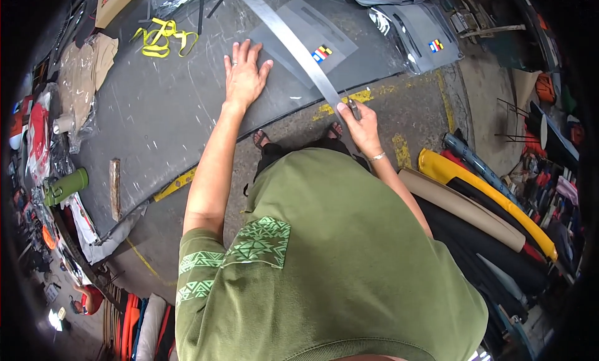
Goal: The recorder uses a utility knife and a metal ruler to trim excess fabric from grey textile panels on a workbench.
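My left hand (245,80) lies flat on the dark grey worktable (168,105), fingers spread, holding nothing. Just right of it is a translucent plastic sheet (293,33) with a small multicoloured patch. A long metal straightedge (293,43) runs across that sheet from the far edge of view to my right hand (362,125). At the table's near edge my right hand is closed, its thumb against the straightedge's near end. A small dark pointed tool (354,109) pokes up from the same hand; its exact kind is unclear.
Another clear sheet (424,39) overhangs the table's right edge. Tangled yellow strap (163,36) lies at the far left, with a cardboard box (115,4) behind it. A wooden strip (115,189) and a green cylinder (66,186) are at left. Material rolls (468,211) lie on my right.
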Action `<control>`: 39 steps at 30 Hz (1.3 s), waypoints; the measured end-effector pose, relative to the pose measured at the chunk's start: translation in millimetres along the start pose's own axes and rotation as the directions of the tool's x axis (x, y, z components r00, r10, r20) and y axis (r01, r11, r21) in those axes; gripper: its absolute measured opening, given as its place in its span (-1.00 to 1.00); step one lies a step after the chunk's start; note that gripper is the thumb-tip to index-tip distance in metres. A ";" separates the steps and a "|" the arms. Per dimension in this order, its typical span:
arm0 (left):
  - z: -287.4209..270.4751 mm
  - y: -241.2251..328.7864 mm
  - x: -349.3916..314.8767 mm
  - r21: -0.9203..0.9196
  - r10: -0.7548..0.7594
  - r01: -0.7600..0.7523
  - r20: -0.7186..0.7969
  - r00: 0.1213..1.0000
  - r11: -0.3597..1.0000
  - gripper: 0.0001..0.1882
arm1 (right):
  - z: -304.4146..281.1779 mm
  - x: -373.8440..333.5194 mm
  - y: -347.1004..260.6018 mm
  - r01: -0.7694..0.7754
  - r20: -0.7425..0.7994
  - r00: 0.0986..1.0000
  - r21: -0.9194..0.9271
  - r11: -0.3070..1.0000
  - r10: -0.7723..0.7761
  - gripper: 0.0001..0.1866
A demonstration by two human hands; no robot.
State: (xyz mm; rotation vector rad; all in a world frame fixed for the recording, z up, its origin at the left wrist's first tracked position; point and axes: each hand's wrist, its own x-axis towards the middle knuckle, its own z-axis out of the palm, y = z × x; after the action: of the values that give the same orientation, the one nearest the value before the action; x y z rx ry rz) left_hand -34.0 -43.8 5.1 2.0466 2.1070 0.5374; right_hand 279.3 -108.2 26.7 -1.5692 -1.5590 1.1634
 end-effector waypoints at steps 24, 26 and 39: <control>9.5 -12.0 7.6 -0.051 0.073 -0.080 -0.121 0.990 0.996 -0.31 | 21.5 -1.1 4.9 -0.197 0.140 0.965 -0.181 0.964 0.223 -0.52; 10.9 -11.7 9.4 -0.038 0.074 -0.076 -0.059 0.995 0.996 -0.36 | 22.9 4.1 5.8 -0.192 0.168 0.960 -0.183 0.964 0.223 -0.54; 16.1 -7.1 7.6 0.093 0.100 -0.093 -0.082 0.992 0.991 -0.47 | 27.3 11.2 14.2 -0.247 0.158 0.953 -0.084 0.965 0.258 -0.59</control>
State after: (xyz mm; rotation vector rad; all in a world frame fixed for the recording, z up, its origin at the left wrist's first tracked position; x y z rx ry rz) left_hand -35.4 -33.9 -11.3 2.2223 2.1241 0.5651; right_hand 259.8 -102.6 1.0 -1.7932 -1.5456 1.4302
